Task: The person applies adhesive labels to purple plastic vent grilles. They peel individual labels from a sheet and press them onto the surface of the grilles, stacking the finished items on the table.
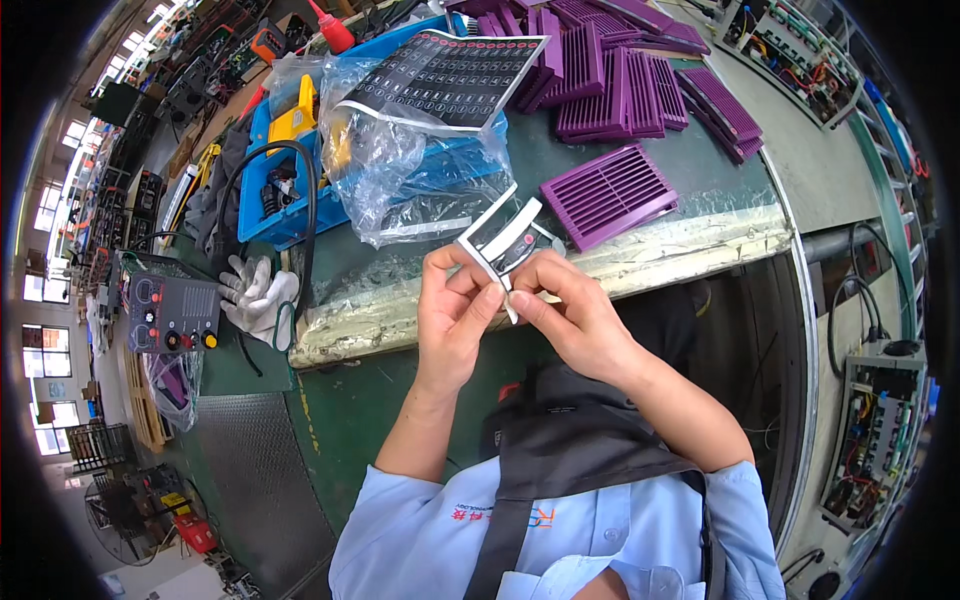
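Label [512,232] with white strips, held up at the near edge of the surface [722,196] — left hand [452,318] and right hand [578,312] close together, thumbs and fingertips pinching its lower end, presumably so both can work the thin edge with the printed part uncovered. One purple vented panel [610,194] lies flat just beyond, apart from the piled panels [622,96], perhaps for easy reach. Black printed sheet [445,80] rests over the clear bag [385,190] and blue bin [345,207], likely to be handy.

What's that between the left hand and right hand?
A thin black-and-white piece, pinched by both the left hand and right hand; the head view shows it.
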A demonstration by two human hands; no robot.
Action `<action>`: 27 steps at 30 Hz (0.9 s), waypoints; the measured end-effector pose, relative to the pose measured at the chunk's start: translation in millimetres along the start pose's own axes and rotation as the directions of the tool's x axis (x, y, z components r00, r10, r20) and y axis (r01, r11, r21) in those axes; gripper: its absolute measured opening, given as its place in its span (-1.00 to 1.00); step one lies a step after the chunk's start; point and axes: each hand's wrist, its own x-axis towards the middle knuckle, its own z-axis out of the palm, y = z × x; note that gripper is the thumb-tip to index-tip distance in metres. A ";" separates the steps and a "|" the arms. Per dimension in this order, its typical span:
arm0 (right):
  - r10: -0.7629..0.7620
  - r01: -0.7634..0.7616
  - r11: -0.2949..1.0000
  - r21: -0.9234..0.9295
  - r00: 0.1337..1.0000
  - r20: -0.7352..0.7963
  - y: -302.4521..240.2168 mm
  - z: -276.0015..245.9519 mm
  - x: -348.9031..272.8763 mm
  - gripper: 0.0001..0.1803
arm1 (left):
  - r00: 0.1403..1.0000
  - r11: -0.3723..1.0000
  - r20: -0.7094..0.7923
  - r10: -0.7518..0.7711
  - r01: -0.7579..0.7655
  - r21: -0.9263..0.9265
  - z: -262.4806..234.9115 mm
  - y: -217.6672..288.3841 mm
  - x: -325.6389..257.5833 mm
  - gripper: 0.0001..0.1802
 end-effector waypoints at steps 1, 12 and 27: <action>0.007 -0.008 1.000 0.025 1.000 0.016 -1.2 0.1 0.5 -0.86 | 1.000 1.000 0.000 -0.003 0.003 -0.017 0.8 2.3 0.0 -0.58; -0.087 0.084 0.973 -0.216 0.996 -0.002 -4.8 4.1 -1.9 -0.89 | 1.000 1.000 0.008 0.005 -0.005 0.024 -1.5 8.9 1.0 -0.59; 0.153 -0.178 0.916 0.359 0.983 0.098 -4.4 4.3 -6.0 -0.80 | 0.995 0.995 0.019 -0.095 0.094 0.023 -11.9 30.9 -0.2 -0.49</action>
